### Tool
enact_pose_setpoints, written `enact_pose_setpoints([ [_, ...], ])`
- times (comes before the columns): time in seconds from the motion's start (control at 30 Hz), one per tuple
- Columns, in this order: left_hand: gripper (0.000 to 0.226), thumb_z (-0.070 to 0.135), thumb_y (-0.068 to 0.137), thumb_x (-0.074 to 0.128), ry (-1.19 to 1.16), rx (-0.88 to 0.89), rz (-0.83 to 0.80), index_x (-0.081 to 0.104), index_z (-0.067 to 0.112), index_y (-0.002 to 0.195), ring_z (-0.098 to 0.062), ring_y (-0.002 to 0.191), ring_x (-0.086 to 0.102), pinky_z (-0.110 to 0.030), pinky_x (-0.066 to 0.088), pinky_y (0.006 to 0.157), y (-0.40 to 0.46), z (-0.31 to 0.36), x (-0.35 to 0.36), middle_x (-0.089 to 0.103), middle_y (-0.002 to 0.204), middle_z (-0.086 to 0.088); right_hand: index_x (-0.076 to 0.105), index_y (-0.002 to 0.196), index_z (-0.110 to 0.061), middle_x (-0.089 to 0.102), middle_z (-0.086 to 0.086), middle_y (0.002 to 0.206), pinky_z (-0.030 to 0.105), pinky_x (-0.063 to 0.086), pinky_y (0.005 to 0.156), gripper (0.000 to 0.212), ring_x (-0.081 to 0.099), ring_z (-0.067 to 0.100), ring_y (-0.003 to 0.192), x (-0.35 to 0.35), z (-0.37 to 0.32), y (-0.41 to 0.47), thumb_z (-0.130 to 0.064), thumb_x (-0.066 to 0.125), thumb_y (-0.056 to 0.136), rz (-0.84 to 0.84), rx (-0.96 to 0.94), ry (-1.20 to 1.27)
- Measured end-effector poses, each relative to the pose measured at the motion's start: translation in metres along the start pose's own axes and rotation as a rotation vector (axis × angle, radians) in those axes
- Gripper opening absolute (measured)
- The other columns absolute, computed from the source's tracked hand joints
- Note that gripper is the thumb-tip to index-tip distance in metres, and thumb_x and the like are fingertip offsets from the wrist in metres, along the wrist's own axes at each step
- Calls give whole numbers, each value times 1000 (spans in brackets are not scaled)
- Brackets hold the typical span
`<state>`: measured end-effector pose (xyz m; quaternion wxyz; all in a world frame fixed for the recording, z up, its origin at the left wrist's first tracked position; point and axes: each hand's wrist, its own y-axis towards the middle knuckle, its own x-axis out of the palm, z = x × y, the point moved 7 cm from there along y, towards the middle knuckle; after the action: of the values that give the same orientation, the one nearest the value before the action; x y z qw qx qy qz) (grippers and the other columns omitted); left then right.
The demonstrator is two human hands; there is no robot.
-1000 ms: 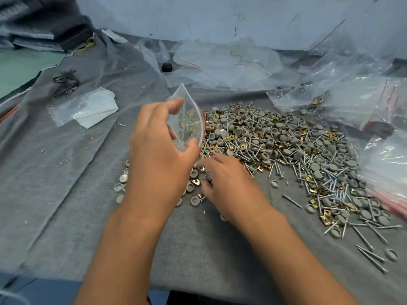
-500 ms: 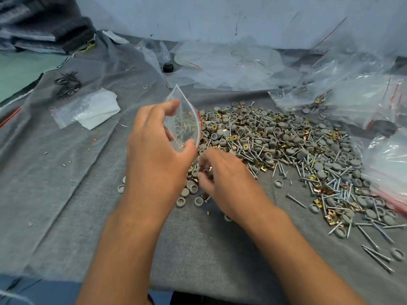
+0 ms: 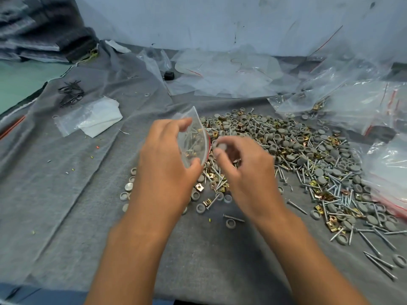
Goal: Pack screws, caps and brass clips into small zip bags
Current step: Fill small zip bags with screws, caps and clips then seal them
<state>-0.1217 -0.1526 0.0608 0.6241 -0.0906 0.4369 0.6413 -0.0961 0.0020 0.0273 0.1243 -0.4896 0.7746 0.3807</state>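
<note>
Head view, one frame, looking down on a desk (image 3: 66, 216) draped in grey cloth. Item: left hand (image 3: 167, 164), raised above the desk's middle, fingers curled and pinching a small clear zip bag (image 3: 193, 137) with a red seal line; the bag is held upright with its mouth spread toward the right, and already contains screws, brass clips and at least one grey cap. Item: right hand (image 3: 244, 164), blurred, just beside the bag's mouth, fingers curled and pinching a pale round piece, apparently a grey cap (image 3: 221, 145), at the fingertips; whether more pieces lie in the palm cannot be told. Item: loose pile of mixed hardware (image 3: 308, 155), spread from the desk's middle toward its right edge, made up of grey round caps, silver screws and brass clips, intermingled. Item: scattered stragglers near the hands, including single caps (image 3: 128, 187) lying left of the left wrist and a cap (image 3: 230, 223) with a screw near the front between the forearms. Item: heap of clear plastic bags (image 3: 363, 102) at the far right corner, some with red seal lines, a few holding hardware. Item: flat empty-looking bags (image 3: 222, 80) along the far edge. Item: folded clear bag with white sheet (image 3: 92, 117) toward the left. Item: bundle of dark wire pieces (image 3: 70, 93) near the far left edge. Item: small black object (image 3: 169, 75) at the far middle.
</note>
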Motion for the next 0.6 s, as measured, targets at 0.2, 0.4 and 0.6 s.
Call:
enact_pose_setpoints([
  [0.2,58,10,71,81,7,83,-105,61,22,124,0,85,40,-12,34,80,-3,16,20,52,112,11,70,117,-13,63,-3,104,14,43,88,22,57,3,97,-30,-41,-2,-17,70,95,105,-306,-20],
  [0.4,60,9,73,79,-14,47,-88,62,16,130,0,87,41,-3,31,84,-2,16,23,54,116,9,71,116,-16,65,-7,101,13,46,82,26,59,2,84,-30,-25,0,-18,74,91,5,-174,-24],
  [0.6,62,12,76,81,-48,-50,53,59,21,133,0,84,52,-2,37,78,2,11,4,52,116,12,69,110,-29,63,-16,97,7,42,71,15,56,-7,81,-37,46,6,-30,68,95,-143,187,-216],
])
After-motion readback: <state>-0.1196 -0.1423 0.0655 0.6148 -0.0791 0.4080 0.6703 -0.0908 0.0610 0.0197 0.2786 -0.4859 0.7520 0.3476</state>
